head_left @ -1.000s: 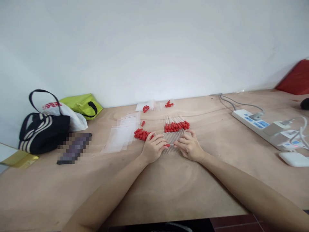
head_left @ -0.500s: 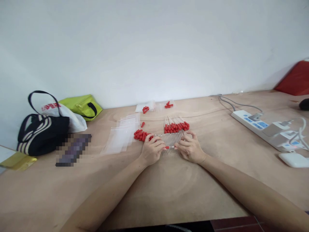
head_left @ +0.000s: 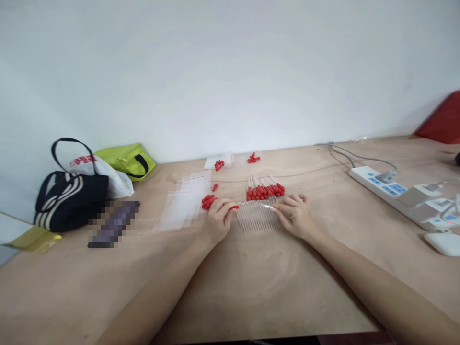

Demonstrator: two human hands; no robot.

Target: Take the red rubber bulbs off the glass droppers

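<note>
My left hand point(head_left: 218, 219) pinches a red rubber bulb point(head_left: 235, 207) that sticks out past its fingertips. Beside that hand lies a pile of loose red bulbs point(head_left: 208, 201), partly covered by the fingers. My right hand point(head_left: 295, 215) grips a clear glass dropper tube point(head_left: 268, 206), its end pointing left toward the bulb. A gap separates the bulb and the tube. Between and below the hands, a row of glass tubes point(head_left: 256, 218) lies side by side on the table. Just behind them are several droppers with red bulbs fitted point(head_left: 264, 191), bulb ends toward me.
Clear zip bags point(head_left: 179, 201) are spread left of the bulbs, near a single red bulb point(head_left: 214, 187). Farther back lie bags with red bulbs point(head_left: 219, 165). A black bag point(head_left: 72, 201) and a green bag point(head_left: 125, 160) stand left; a white power strip point(head_left: 388, 191) lies right.
My hands have moved apart; half a second ago a red bulb and a tube met end to end between them. The view has shifted slightly.
</note>
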